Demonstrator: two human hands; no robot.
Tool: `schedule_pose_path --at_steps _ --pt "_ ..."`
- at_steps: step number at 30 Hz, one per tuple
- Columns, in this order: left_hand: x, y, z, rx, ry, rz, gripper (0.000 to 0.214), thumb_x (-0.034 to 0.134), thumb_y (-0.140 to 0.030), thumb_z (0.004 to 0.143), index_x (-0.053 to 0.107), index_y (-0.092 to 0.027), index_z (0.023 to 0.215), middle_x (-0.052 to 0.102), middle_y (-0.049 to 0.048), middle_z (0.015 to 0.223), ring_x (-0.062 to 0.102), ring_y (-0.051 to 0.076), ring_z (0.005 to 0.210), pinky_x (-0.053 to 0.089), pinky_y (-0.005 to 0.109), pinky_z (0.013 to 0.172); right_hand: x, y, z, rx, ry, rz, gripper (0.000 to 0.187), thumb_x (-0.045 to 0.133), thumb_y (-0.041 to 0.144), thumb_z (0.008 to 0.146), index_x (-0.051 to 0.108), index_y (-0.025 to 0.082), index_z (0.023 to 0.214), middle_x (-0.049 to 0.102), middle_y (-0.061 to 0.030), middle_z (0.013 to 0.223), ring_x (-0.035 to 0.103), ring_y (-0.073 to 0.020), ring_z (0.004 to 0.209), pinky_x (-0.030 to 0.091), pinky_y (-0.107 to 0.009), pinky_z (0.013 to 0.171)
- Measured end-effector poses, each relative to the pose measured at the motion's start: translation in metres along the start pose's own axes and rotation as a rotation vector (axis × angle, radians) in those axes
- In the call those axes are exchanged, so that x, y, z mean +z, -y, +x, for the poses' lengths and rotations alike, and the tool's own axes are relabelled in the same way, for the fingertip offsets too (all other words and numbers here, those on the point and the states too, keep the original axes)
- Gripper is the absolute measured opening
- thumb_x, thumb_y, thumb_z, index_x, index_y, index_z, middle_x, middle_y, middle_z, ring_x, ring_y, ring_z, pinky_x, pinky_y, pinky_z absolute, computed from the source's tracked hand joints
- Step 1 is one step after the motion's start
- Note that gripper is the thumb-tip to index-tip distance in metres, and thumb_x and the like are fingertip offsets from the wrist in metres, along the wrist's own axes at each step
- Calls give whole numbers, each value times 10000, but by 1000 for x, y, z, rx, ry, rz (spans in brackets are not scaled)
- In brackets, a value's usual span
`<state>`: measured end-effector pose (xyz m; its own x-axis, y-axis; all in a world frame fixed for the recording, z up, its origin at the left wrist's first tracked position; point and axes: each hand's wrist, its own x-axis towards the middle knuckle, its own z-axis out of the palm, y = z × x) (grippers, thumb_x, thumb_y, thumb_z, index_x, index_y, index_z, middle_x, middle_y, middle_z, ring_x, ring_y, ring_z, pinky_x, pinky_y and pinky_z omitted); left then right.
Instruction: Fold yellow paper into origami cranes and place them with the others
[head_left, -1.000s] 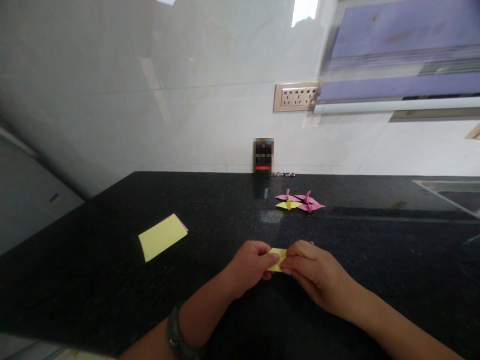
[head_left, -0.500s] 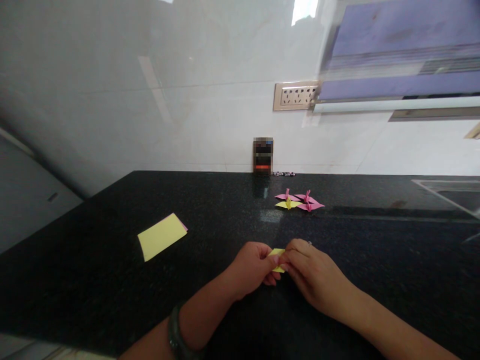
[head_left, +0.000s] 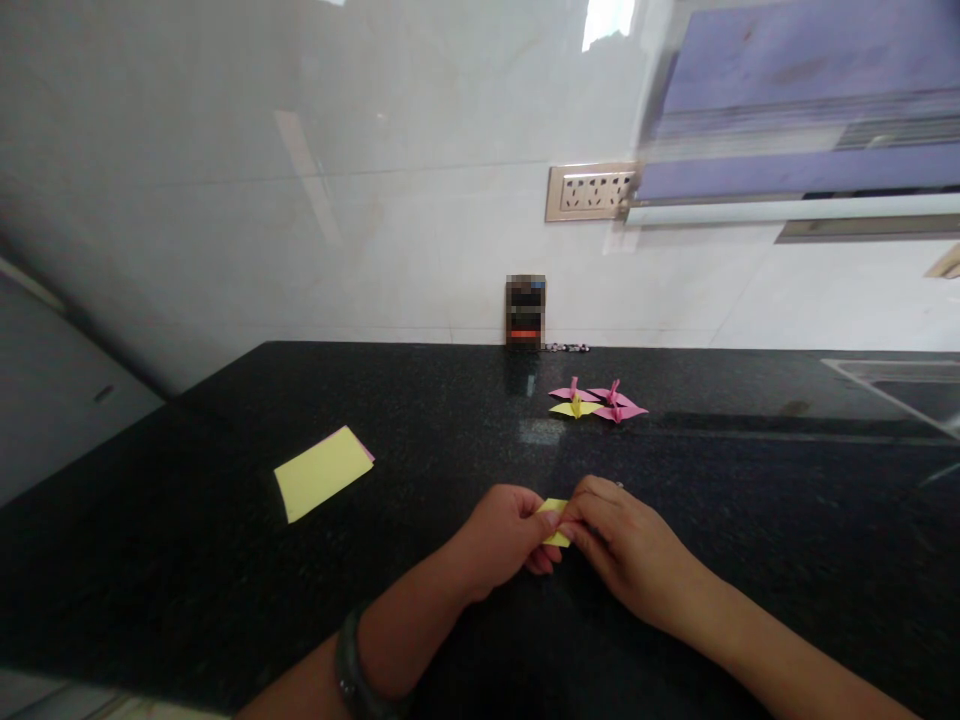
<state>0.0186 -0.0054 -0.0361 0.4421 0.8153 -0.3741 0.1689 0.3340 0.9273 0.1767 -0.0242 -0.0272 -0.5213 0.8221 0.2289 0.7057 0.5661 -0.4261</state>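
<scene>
A small folded yellow paper point(head_left: 555, 520) sits between my two hands, low over the black countertop point(head_left: 420, 430). My left hand point(head_left: 504, 538) pinches its left side with curled fingers. My right hand point(head_left: 622, 545) pinches its right side, fingers pressed together, a ring on one finger. Most of the paper is hidden by my fingers. A dark band circles my left wrist.
A stack of yellow and pink paper sheets point(head_left: 322, 472) lies to the left. Folded pink and yellow paper cranes point(head_left: 596, 402) rest farther back. A small dark box point(head_left: 525, 312) stands against the white wall, below a socket strip point(head_left: 590, 192). A sink point(head_left: 907, 392) is at right.
My hands have closed in on each other, so less of the yellow paper shows between them. Nothing else has moved.
</scene>
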Motion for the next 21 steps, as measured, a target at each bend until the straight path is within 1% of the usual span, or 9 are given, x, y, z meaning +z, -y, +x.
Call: schedule_pose_path --at_steps 10,16,18,21 --pt "1 2 1 1 6 -24 298 527 -398 686 534 -104 644 555 7 517 486 73 410 372 201 437 -1 0 -1 35 34 -15 135 413 152 810 541 158 770 487 -53 763 465 -164 713 396 -301 647" --pt "0 3 1 -6 44 -105 351 515 -441 693 539 -91 665 568 20 537 504 75 431 395 210 461 -1 -3 -3 7 -11 30 122 428 130 797 539 161 758 490 -42 743 470 -154 699 393 -284 633" --pt "-1 4 1 -4 56 -133 348 547 -437 670 547 -89 680 582 27 562 522 84 459 412 221 484 -2 -4 -3 9 -23 44 115 436 125 791 536 163 747 487 -37 735 470 -151 691 390 -277 622" --pt "-2 5 1 -2 76 -163 294 666 -335 581 562 -86 700 600 28 602 546 90 506 434 227 528 -3 -5 -2 25 -44 76 93 459 126 776 529 167 729 487 -29 730 473 -145 677 384 -268 606"
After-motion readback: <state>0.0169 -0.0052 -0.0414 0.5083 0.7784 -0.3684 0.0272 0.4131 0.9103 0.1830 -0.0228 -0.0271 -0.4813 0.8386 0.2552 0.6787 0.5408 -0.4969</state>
